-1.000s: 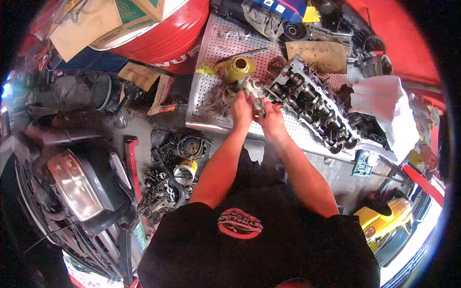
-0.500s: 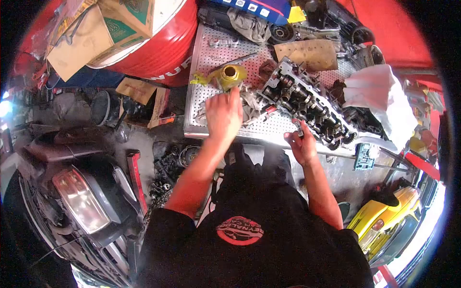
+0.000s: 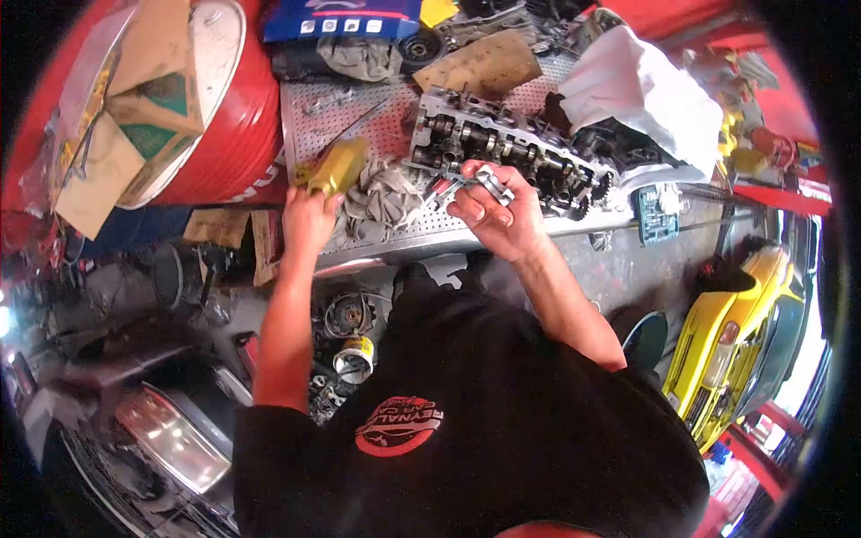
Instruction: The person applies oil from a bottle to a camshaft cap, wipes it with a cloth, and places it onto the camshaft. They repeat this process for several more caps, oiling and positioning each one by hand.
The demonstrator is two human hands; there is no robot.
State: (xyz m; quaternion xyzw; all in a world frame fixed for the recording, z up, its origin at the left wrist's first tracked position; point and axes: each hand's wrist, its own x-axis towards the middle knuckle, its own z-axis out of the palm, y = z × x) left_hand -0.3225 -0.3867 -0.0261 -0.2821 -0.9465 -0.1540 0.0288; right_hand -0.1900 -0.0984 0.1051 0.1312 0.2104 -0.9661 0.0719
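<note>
My left hand is closed on the near edge of a yellow plastic bottle, which leans over at the left of the metal bench. In my right hand, palm turned up, a small silver metal part, shaped like a camshaft bearing cap, is held between thumb and fingers. Just beyond that hand lies a cylinder head with its camshafts exposed. A crumpled grey rag rests between the bottle and the cylinder head.
A red drum with cardboard on top stands at the left. Brown cardboard and a white cloth lie behind the cylinder head. A teal tool case is at the right. Below the bench sits a white tub.
My left hand has moved left and taken hold of the yellow bottle, which is now tilted. My right hand has risen with the metal part. The view has shifted to the right.
</note>
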